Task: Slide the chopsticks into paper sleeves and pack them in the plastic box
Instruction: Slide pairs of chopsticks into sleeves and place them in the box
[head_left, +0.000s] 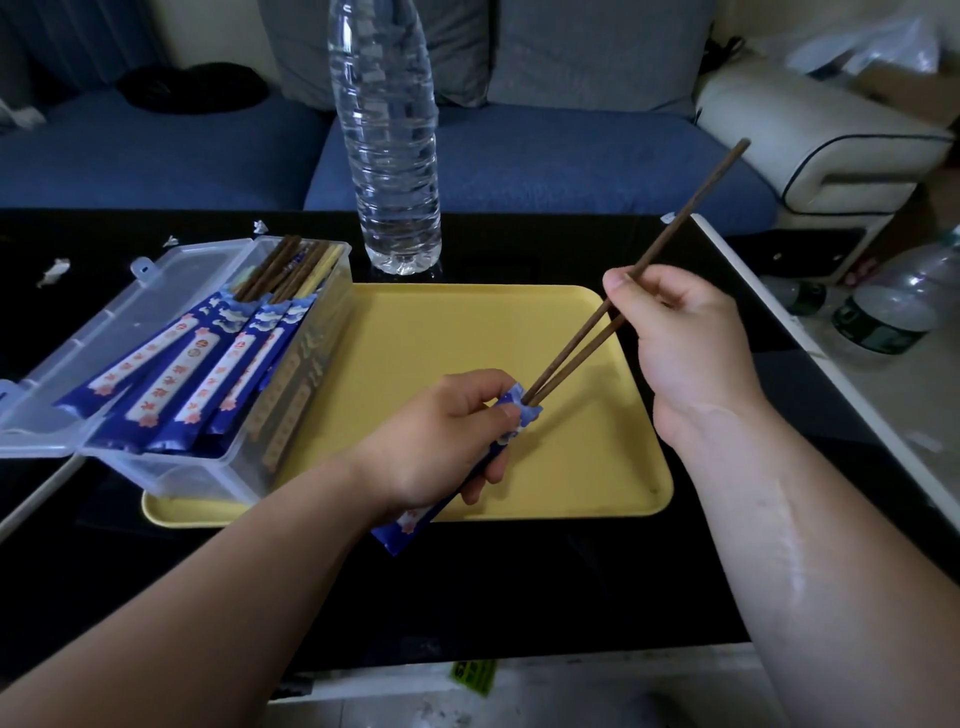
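Dark chopsticks (690, 209) slant toward one o'clock, tips inside the blue paper sleeve (523, 414); my right hand (685, 338) pinches them, my left hand (441, 447) grips the sleeve.

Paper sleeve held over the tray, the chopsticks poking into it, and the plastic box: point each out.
paper sleeve (402, 532), head view, printed closed end nearest the camera.
chopsticks (687, 208), head view, upper shaft toward the far end.
plastic box (208, 480), head view, clear front wall.

A plastic box (182, 475), lid (104, 332) open leftward, blocks the yellow tray's (519, 322) left edge; a water bottle (387, 130) stands just beyond its far edge; its near right corner lies open.
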